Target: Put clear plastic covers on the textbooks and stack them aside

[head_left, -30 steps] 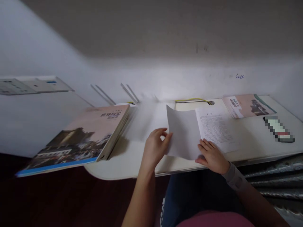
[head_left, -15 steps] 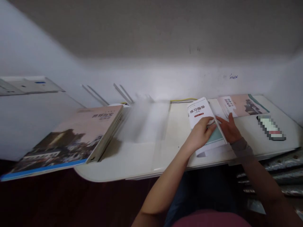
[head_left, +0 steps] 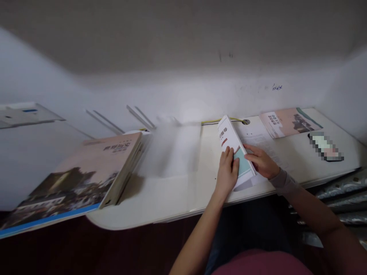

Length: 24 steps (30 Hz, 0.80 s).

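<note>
A workbook (head_left: 232,137) with a white and green cover stands partly raised over the desk, its spine or edge leaning up toward the right. My left hand (head_left: 227,173) presses against the front cover near its lower left, fingers together. At the workbook's right edge, my right hand (head_left: 262,162) pinches it, fingers along the side. Beneath and to the right lies a printed sheet (head_left: 258,143), partly covered by the workbook. A pink history booklet (head_left: 291,122) rests beyond my right hand.
A phone (head_left: 325,147), blurred out, lies at the right of the white desk (head_left: 172,194). A stack of books (head_left: 86,168) with a pink cover sits at the left end. A yellow cable (head_left: 212,121) runs along the wall into a hole.
The workbook has been tipped up from lying nearly flat, uncovering more of the printed sheet. My right hand now grips its right edge; my left hand has shifted lower on the cover.
</note>
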Tool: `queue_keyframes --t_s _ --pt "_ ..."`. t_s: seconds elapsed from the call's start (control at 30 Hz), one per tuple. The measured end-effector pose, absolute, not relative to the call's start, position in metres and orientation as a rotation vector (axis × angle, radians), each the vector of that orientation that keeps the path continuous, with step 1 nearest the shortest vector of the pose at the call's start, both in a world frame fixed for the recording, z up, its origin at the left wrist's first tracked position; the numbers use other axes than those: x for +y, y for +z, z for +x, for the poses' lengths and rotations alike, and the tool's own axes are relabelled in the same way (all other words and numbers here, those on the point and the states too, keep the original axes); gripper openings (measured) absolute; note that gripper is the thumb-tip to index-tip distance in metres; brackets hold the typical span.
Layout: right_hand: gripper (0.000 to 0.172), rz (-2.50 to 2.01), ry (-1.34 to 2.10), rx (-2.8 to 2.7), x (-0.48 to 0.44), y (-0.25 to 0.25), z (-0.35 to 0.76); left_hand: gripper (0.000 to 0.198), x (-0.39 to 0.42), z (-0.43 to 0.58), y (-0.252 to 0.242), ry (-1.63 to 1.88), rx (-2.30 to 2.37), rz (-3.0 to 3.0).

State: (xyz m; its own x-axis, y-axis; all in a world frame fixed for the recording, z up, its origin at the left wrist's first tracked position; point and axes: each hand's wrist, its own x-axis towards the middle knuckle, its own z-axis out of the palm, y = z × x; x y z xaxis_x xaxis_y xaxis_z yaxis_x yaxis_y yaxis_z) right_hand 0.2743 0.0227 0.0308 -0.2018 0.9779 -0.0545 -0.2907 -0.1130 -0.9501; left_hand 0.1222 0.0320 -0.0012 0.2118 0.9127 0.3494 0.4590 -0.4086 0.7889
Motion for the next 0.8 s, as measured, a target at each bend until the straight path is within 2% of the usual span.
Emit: queue_keyframes --t_s 0.2,0.37,0.43,0.67,0.8 --pt "0.040 -0.923 1.484 -0.960 0.022 0.037 0.297 0.056 0.024 0.124 -0.013 1.141 1.305 1.939" --pt "0.038 -1.088 1.362 -0.765 0.016 0.030 0.357 0.063 0.009 0.105 -0.038 0.581 1.447 2.419" --pt "0.041 -1.137 1.353 -0.744 0.009 0.021 0.376 0.061 0.003 0.093 -0.042 0.477 1.505 2.575" --pt "0.037 -1.339 1.326 -0.795 -0.012 -0.016 0.380 0.049 0.002 0.070 -0.035 0.515 1.570 2.559" --pt "0.038 -1.327 1.291 -0.847 -0.015 -0.027 0.374 0.056 0.003 0.087 -0.041 0.636 1.589 2.493"
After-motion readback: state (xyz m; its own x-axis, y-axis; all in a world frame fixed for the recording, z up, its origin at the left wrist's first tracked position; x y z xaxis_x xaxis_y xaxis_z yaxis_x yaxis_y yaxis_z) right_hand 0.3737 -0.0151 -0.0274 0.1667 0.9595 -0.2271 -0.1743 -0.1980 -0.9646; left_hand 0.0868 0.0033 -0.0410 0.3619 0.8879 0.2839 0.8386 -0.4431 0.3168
